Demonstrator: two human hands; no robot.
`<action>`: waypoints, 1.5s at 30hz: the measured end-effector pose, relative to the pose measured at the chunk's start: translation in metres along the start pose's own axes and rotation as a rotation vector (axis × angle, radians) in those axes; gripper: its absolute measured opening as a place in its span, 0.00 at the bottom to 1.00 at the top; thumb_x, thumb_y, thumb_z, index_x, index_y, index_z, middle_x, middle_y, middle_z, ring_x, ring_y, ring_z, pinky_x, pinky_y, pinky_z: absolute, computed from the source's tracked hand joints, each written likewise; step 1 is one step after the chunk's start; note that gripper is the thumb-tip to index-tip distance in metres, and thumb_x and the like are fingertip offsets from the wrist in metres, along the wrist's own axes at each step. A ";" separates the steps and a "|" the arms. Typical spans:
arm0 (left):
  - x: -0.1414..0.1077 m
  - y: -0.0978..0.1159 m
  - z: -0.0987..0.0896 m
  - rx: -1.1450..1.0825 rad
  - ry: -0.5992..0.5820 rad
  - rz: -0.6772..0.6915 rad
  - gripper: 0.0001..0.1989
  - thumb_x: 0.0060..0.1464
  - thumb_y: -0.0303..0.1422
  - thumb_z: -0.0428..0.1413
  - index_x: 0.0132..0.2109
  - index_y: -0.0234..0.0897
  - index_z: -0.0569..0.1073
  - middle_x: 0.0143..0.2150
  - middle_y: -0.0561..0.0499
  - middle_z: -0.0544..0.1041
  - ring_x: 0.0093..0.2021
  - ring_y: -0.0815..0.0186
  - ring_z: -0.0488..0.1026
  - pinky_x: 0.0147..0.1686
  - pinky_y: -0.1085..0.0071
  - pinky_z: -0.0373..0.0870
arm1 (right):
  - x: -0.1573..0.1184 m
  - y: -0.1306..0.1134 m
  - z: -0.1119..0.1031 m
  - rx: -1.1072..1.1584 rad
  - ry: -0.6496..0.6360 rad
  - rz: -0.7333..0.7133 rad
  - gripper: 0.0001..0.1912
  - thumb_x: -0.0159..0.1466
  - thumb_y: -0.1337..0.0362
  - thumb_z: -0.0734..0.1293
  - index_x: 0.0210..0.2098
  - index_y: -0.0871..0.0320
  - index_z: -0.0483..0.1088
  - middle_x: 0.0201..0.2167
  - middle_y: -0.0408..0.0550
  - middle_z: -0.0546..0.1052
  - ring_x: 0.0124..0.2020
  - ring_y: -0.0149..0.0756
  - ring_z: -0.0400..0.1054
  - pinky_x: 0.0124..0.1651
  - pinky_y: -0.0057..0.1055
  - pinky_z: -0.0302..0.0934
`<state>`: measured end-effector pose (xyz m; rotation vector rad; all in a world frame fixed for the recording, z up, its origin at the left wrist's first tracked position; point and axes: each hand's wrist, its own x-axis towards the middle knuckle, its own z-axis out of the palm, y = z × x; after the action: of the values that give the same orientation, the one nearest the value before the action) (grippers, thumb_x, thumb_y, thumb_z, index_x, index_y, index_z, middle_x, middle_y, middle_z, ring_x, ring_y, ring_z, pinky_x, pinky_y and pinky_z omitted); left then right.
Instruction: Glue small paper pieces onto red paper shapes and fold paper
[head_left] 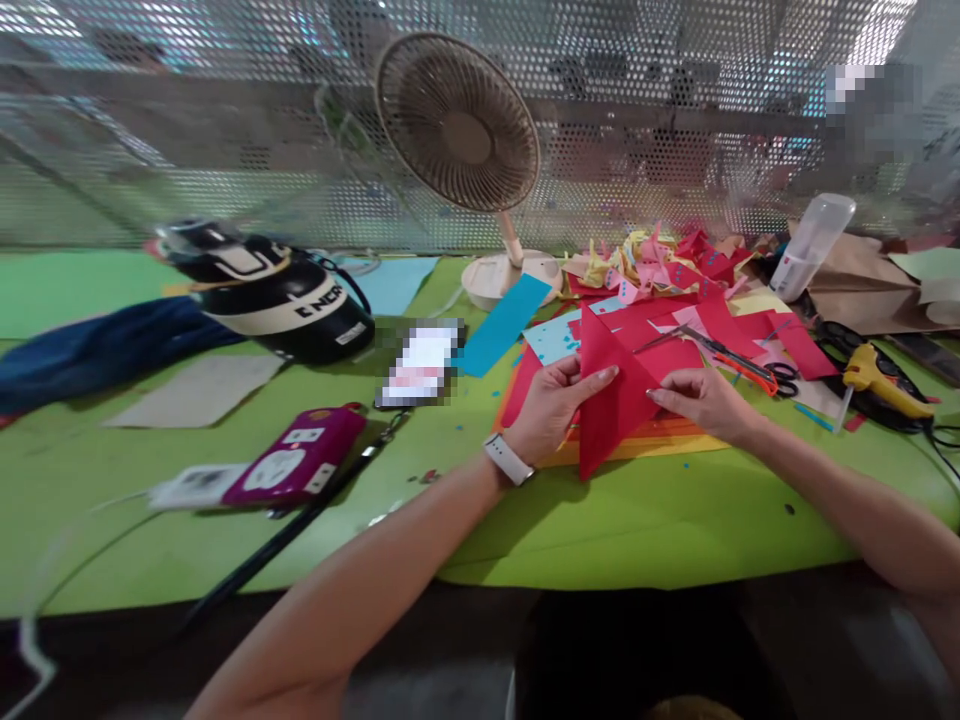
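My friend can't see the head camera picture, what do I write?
A person's left hand holds red paper over a green table, with the right hand at the paper's edge. Behind is a heap of colorful folded paper and a fan; a yellow glue gun sits right, a black bottle left.

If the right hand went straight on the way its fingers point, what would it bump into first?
Most likely the red paper held in the left hand: the right hand points at its right corner, perhaps touching it, though depth is unclear.
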<state>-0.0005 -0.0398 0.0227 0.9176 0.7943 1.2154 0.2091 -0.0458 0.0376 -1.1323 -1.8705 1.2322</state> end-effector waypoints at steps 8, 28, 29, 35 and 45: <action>-0.003 0.002 0.002 0.030 -0.083 -0.126 0.18 0.37 0.36 0.71 0.36 0.34 0.79 0.33 0.48 0.82 0.30 0.64 0.78 0.35 0.67 0.75 | -0.002 -0.008 0.001 0.060 -0.087 0.044 0.22 0.55 0.45 0.70 0.23 0.58 0.69 0.20 0.41 0.70 0.24 0.28 0.62 0.30 0.29 0.57; -0.001 0.003 -0.002 0.178 -0.076 -0.193 0.19 0.34 0.42 0.72 0.33 0.33 0.80 0.32 0.47 0.82 0.28 0.65 0.76 0.27 0.72 0.71 | 0.002 -0.003 -0.002 0.133 -0.005 0.047 0.19 0.54 0.47 0.71 0.24 0.59 0.72 0.22 0.42 0.74 0.25 0.28 0.65 0.31 0.29 0.60; -0.001 0.004 -0.001 0.194 -0.074 -0.201 0.19 0.35 0.42 0.71 0.32 0.33 0.80 0.31 0.46 0.82 0.26 0.66 0.75 0.26 0.73 0.70 | 0.002 -0.003 -0.002 0.128 0.002 0.044 0.20 0.54 0.47 0.71 0.24 0.59 0.72 0.22 0.42 0.73 0.25 0.28 0.64 0.31 0.29 0.59; 0.000 0.009 -0.001 0.269 -0.020 -0.238 0.16 0.38 0.42 0.70 0.31 0.35 0.81 0.28 0.46 0.81 0.22 0.69 0.73 0.19 0.75 0.64 | 0.003 -0.004 -0.004 0.112 0.024 0.051 0.19 0.54 0.48 0.71 0.24 0.59 0.72 0.20 0.41 0.72 0.23 0.27 0.62 0.29 0.29 0.57; 0.000 0.008 -0.010 0.331 -0.201 -0.203 0.11 0.42 0.38 0.68 0.31 0.36 0.81 0.33 0.45 0.82 0.31 0.62 0.78 0.29 0.69 0.74 | 0.007 -0.003 -0.016 0.160 0.069 0.063 0.17 0.51 0.50 0.74 0.23 0.59 0.73 0.21 0.43 0.76 0.24 0.28 0.68 0.30 0.29 0.64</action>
<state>-0.0124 -0.0372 0.0259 1.1769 0.9179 0.8127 0.2188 -0.0337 0.0471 -1.1394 -1.6656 1.3352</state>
